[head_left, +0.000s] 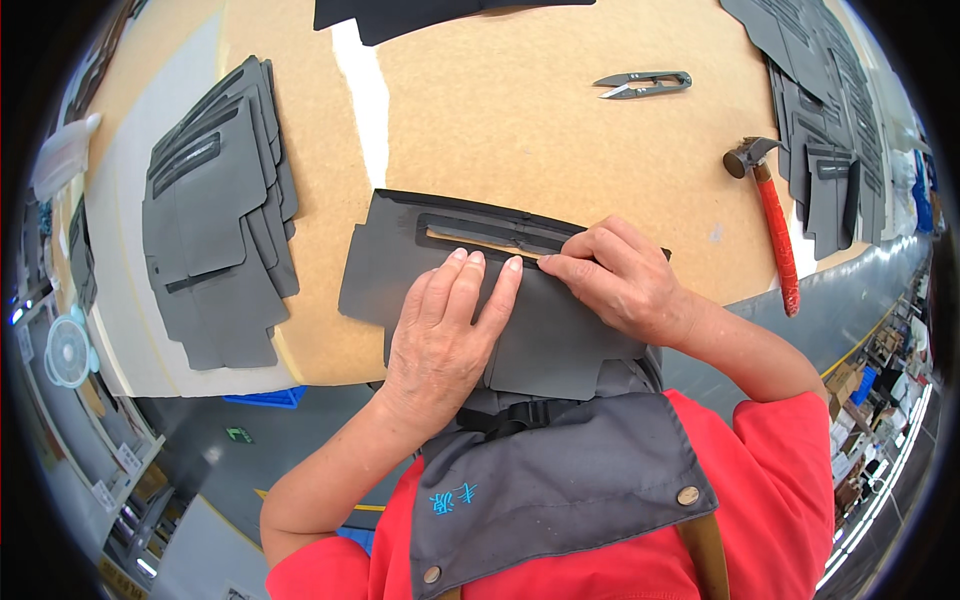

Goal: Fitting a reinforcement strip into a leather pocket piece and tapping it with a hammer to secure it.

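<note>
A dark grey cut panel [550,340] lies at the table's near edge, partly overhanging it. Near its far side runs a long narrow slot [470,236] with a black border, and tan table board shows through part of it. My left hand [445,320] rests flat on the panel, fingers stretched out with the tips by the slot's near edge. At the slot's right end, my right hand [620,280] has its thumb and forefinger pressed together at the black border. Whatever is between those fingertips is hidden.
Stacked similar grey panels [215,210] lie at the left, more piled panels [830,130] at the far right. Thread snips [645,84] and a hammer [772,210] with a red handle lie to the right. A black sheet [440,18] sits at the far edge. A small fan [70,348] stands beyond the left edge.
</note>
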Action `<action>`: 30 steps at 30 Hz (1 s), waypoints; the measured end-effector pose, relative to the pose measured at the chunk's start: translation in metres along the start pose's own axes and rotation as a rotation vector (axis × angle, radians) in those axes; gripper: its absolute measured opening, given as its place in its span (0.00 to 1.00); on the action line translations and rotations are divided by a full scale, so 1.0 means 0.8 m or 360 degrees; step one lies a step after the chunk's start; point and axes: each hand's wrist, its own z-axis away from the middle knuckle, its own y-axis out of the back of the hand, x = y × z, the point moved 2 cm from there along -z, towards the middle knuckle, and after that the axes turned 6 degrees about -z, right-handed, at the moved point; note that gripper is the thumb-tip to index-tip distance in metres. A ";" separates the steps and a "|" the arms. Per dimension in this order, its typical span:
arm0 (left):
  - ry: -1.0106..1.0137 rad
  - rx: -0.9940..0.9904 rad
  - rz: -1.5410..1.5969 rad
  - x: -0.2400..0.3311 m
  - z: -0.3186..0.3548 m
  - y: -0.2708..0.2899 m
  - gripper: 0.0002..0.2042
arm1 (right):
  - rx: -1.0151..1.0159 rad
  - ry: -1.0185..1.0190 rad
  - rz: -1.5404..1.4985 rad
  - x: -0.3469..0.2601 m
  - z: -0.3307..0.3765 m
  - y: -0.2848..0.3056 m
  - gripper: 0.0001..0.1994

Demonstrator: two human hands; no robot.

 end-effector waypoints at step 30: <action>0.0200 0.0000 -0.0054 0.021 -0.001 0.012 0.30 | -0.0079 0.0324 0.0251 -0.003 0.013 0.008 0.18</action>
